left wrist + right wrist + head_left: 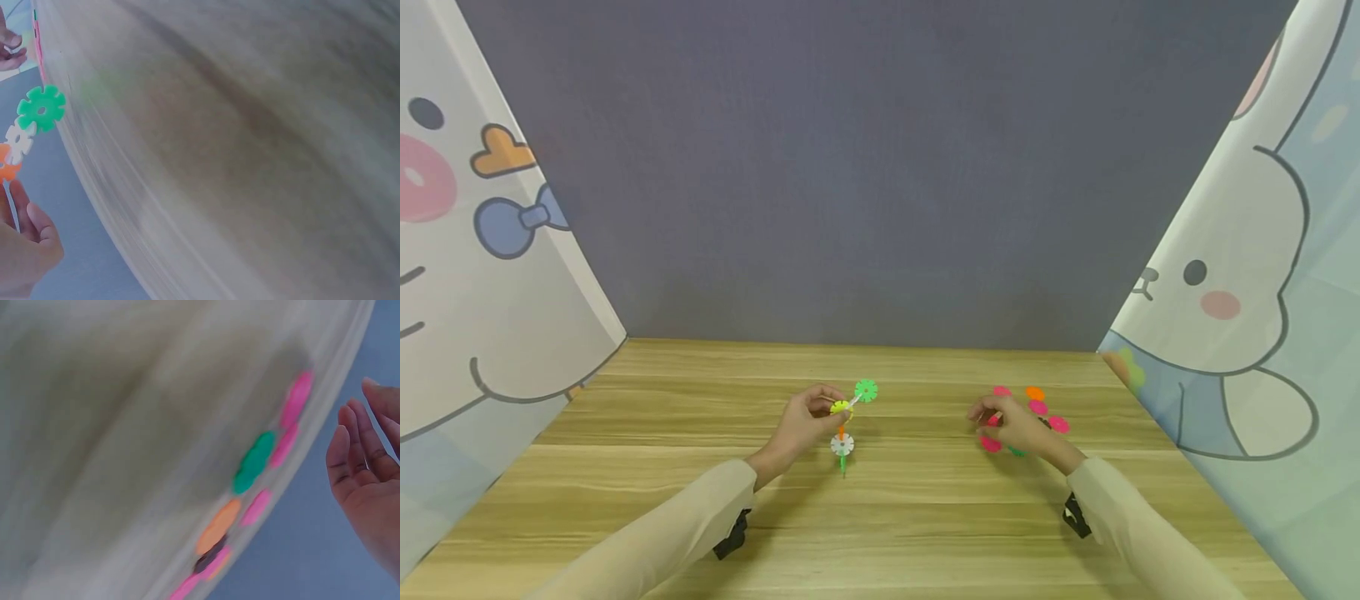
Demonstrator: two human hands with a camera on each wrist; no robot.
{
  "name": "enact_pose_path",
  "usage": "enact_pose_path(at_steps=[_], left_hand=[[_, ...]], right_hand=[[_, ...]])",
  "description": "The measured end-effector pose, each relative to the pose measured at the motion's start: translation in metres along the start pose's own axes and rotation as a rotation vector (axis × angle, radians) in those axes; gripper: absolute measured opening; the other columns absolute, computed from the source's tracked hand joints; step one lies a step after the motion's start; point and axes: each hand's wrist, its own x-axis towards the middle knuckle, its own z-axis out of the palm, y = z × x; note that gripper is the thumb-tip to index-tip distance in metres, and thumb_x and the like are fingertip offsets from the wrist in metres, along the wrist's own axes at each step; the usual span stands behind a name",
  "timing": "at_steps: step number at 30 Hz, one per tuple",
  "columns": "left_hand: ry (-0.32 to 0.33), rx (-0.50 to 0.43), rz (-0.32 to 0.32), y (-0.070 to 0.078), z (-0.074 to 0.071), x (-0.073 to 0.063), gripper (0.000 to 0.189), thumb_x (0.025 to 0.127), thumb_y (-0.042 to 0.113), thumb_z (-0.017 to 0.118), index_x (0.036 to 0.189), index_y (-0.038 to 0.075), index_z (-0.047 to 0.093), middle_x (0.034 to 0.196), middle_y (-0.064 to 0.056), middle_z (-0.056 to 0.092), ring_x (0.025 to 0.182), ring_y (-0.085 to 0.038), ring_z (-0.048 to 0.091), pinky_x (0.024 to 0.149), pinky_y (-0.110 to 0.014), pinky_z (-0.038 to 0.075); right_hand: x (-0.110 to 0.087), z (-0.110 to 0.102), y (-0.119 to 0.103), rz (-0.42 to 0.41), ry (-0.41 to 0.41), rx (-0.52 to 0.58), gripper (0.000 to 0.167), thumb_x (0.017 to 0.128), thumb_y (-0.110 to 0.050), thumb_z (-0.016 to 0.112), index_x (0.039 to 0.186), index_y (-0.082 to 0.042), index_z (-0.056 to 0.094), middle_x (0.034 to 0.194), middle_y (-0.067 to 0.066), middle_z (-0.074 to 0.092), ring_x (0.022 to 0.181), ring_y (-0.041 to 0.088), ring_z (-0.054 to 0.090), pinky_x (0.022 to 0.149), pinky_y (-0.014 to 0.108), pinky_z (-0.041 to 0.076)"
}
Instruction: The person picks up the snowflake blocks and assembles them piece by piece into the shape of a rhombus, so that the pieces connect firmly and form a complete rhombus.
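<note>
My left hand (801,423) pinches a chain of interlocking snowflake discs near its yellow disc (841,408). A green disc (867,390) forms the chain's upper end, joined through a white one seen edge-on. Below the fingers hang an orange disc (842,432), a white disc (842,445) and another green one. In the left wrist view, the green disc (41,109), white disc (20,142) and orange disc (9,164) show above the fingertips. My right hand (372,469) hovers over loose discs with bent, parted fingers, nothing visible between them. Beneath it lies a pink disc (991,445).
Loose discs lie on the wooden table (910,517) around the right hand: an orange disc (1035,392), a pink disc (1058,425), a green disc (254,462), a dark one and several more. A grey panel (865,175) stands behind; cartoon-printed panels flank both sides.
</note>
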Motion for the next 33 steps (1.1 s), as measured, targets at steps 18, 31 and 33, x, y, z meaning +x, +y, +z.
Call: enact_pose_path(at_steps=[18, 31, 33], left_hand=[[-0.015, -0.006, 0.004, 0.023, -0.002, -0.013, 0.019, 0.082, 0.005, 0.065, 0.100, 0.002, 0.058, 0.093, -0.012, 0.068, 0.081, -0.018, 0.056, 0.077, -0.041, 0.050], [-0.062, -0.006, 0.041, -0.001, -0.002, -0.001, 0.031, 0.082, 0.013, 0.068, 0.112, 0.012, 0.060, 0.107, -0.009, 0.065, 0.088, -0.018, 0.057, 0.077, -0.033, 0.050], [-0.067, 0.000, 0.042, -0.001, -0.003, -0.001, 0.031, 0.082, 0.014, 0.067, 0.113, 0.014, 0.061, 0.107, -0.008, 0.064, 0.087, -0.018, 0.058, 0.076, -0.032, 0.050]], right_hand=[[-0.018, -0.002, 0.018, 0.015, -0.045, -0.114, 0.024, 0.074, -0.002, 0.072, 0.095, 0.001, 0.061, 0.094, 0.012, 0.064, 0.085, 0.025, 0.062, 0.074, 0.034, 0.053], [-0.014, -0.003, 0.019, 0.007, -0.044, -0.149, 0.026, 0.070, 0.002, 0.073, 0.093, -0.002, 0.062, 0.088, 0.006, 0.062, 0.077, 0.014, 0.057, 0.066, 0.023, 0.049], [-0.013, -0.003, 0.017, 0.015, -0.059, -0.115, 0.024, 0.071, 0.007, 0.069, 0.092, -0.001, 0.062, 0.086, 0.006, 0.063, 0.074, 0.013, 0.056, 0.064, 0.022, 0.049]])
